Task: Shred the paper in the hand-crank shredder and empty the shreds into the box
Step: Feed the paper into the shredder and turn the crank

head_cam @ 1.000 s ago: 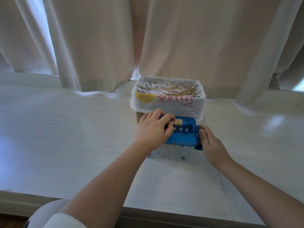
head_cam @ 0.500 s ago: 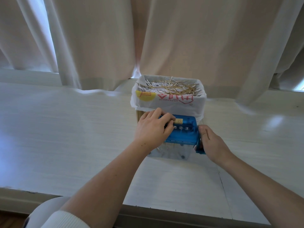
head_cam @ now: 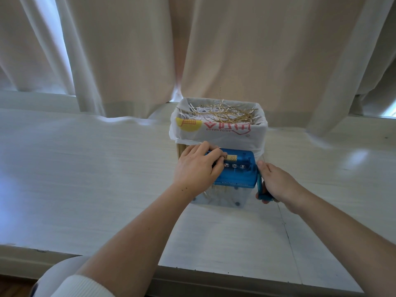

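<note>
behind, the lined box [head_cam: 218,133] brims with paper shreds [head_cam: 222,114]

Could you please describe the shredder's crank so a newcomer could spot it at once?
On the white table, before the bag-lined box, stands a blue-topped shredder. Its crank is the teal arm down its right side, gripped by the right hand; the only part jutting out.

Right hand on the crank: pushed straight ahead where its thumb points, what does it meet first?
Probably the white plastic bag draped over the box, just beyond the shredder; depth is unclear.
</note>
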`<state>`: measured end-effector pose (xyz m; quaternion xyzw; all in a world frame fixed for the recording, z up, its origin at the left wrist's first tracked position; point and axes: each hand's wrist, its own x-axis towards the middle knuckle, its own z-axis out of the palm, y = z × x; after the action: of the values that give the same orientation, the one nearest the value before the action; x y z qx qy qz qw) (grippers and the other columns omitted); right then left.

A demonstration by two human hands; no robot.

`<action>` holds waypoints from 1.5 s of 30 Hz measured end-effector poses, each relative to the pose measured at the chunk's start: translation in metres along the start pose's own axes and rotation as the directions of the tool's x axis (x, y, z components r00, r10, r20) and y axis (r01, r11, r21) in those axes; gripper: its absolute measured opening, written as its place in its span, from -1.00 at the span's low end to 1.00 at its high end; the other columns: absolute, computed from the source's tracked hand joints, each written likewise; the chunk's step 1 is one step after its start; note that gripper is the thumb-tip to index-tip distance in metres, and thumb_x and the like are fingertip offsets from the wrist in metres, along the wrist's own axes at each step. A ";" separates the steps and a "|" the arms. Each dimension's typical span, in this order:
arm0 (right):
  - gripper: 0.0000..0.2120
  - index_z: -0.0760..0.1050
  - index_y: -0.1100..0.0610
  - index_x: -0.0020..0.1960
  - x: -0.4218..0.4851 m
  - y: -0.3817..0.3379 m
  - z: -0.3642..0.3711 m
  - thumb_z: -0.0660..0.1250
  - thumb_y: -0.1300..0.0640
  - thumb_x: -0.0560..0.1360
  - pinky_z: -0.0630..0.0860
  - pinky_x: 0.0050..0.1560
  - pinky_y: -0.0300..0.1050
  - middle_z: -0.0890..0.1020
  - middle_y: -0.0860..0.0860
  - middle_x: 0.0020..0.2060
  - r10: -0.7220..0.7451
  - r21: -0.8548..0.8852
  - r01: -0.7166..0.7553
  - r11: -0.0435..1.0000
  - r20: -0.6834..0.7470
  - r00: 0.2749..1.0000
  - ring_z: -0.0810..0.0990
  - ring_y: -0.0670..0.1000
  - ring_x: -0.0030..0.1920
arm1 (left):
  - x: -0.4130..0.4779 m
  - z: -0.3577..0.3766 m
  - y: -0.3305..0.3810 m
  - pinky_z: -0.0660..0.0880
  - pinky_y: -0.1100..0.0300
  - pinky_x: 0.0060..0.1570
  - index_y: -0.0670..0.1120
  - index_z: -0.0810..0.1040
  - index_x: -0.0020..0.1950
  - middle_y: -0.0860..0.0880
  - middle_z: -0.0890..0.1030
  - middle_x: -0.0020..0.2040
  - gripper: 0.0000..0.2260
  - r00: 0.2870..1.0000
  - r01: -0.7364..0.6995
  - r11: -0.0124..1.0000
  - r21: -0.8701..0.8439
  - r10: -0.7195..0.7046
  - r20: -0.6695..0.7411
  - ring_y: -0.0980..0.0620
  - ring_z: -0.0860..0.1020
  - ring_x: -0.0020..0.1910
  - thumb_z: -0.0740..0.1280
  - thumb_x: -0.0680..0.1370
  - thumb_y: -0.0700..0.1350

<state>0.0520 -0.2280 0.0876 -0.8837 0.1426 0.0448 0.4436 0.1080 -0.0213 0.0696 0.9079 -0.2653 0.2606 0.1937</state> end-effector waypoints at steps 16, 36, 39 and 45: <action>-0.63 0.47 0.09 0.01 0.022 -0.016 -0.021 0.07 -0.18 0.64 0.31 -0.58 -0.30 0.59 0.08 -0.57 0.285 0.120 -0.301 0.946 0.136 0.949 0.42 -0.05 -0.67 | -0.002 0.001 -0.001 0.33 0.13 0.24 0.09 0.61 0.11 0.11 0.56 0.11 -0.70 1.000 -0.011 1.000 0.005 0.011 -0.028 0.10 0.50 0.09 0.10 0.63 0.06; -0.29 0.23 -0.38 0.38 -0.007 0.034 -0.036 0.50 -0.20 0.34 0.36 0.14 -0.51 0.44 -0.43 0.27 -0.668 -0.148 0.670 0.728 0.071 0.741 0.44 -0.30 0.26 | 0.000 -0.006 -0.001 0.36 0.19 0.15 0.10 0.42 0.29 0.13 0.53 0.11 -0.50 0.998 0.029 1.000 0.000 -0.029 0.049 0.08 0.48 0.10 0.12 0.48 0.36; -0.22 0.25 -0.43 0.34 -0.008 0.028 -0.041 0.57 -0.22 0.22 0.38 0.08 -0.53 0.58 -0.38 0.13 -0.640 -0.104 0.642 0.759 0.062 0.766 0.54 -0.29 0.14 | 0.001 -0.007 -0.002 0.35 0.21 0.13 0.12 0.38 0.34 0.14 0.51 0.16 -0.41 0.996 0.046 0.999 -0.010 -0.045 0.083 0.10 0.46 0.13 0.12 0.44 0.43; -0.13 0.26 -0.44 0.31 -0.001 0.017 -0.047 0.63 -0.16 0.13 0.47 -0.06 -0.50 0.67 -0.26 -0.03 -0.596 -0.065 0.601 0.796 0.085 0.799 0.62 -0.26 0.03 | 0.003 -0.007 -0.004 0.36 0.18 0.20 0.10 0.37 0.41 0.16 0.44 0.32 -0.30 0.990 0.081 0.996 -0.036 -0.076 0.120 0.10 0.42 0.24 0.11 0.40 0.48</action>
<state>0.0435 -0.2747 0.1033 -0.9004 -0.1595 -0.0647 0.3996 0.1099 -0.0158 0.0760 0.9273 -0.2457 0.1932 0.2062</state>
